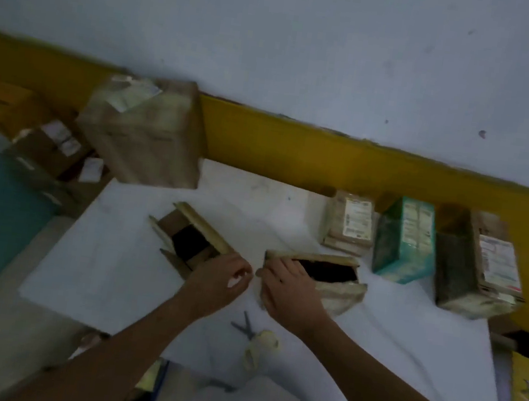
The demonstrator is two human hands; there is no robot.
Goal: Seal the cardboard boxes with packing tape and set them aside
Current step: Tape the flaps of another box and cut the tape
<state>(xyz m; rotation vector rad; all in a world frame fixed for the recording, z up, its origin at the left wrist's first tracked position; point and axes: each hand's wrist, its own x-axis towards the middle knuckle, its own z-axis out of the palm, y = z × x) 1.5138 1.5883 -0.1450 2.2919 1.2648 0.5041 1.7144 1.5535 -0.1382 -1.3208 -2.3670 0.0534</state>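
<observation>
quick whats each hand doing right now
Left hand: fingers curled next to the left box; cannot tell if it holds anything.
Right hand: open, fingers flat on the middle box.

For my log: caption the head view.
Right hand rests on open brown cardboard box on white table; left hand alongside.

Mid-table (106, 263) in front of you: two small open boxes, side by side and apart. Left box (188, 244) has its flaps raised and a dark interior. Right box (324, 275) has its flaps ajar. Along the far right edge stand the tan box (350, 225), teal box (405, 242) and brown box (480, 265), all closed and labelled. The large box (146, 131) sits at the far left corner.
</observation>
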